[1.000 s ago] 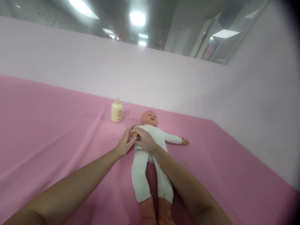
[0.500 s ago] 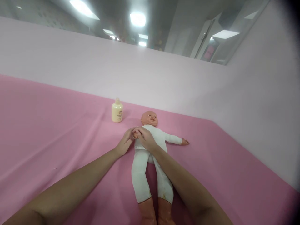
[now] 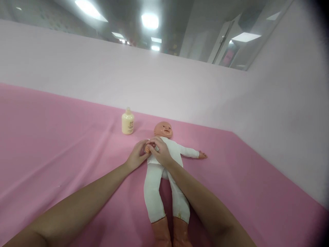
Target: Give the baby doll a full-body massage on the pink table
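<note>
Head view: one person, two bare hands, a doll on a pink sheet.
Doll (image 3: pixel 164 161): lies face up mid-sheet, head toward the far edge, feet at the near edge, one arm stretched out toward the right edge.
Left hand (image 3: pixel 136 156): fingers cupped under the doll's small hand (image 3: pixel 148 148), grasping it from the left.
Right hand (image 3: pixel 159 151): clenched over the same small hand from above, forearm lying across the doll's trunk.
Bottle (image 3: pixel 128 121): cream, upright, near the far edge, just left of the doll's head, apart from both hands.
Risk, bottle: a left elbow swung outward could tip it.
Risk, doll: a hard pull on the arm could drag the light body and ruck the sheet (image 3: pixel 51 144).
Risk, grip: the small hand is smooth and could slip out.
</note>
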A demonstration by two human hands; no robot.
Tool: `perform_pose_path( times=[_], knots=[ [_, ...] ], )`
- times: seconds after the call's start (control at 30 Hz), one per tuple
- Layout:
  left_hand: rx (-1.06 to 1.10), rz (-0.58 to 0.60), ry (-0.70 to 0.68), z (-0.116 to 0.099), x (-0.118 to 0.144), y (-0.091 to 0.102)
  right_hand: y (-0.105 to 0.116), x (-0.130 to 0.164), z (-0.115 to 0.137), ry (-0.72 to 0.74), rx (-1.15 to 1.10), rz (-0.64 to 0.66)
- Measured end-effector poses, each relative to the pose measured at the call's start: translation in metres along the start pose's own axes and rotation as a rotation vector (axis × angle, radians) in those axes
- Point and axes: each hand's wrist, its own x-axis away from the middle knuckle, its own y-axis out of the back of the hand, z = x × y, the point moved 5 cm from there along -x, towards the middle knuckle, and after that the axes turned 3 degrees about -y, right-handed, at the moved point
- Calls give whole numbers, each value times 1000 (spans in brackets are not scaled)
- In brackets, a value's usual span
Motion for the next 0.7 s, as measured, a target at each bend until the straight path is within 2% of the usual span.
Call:
perform_pose_path(
  times=[0.2,0.43,0.7],
  knots=[
    [31,-69,54,7,2,4,-3,-1,2,14,-18,47],
    [66,-128,-8,5,3,7,-9,0,-4,4,-6,105],
    [-43,-148,-21,3,2,10,-9,0,-3,58,-21,100]
  ],
)
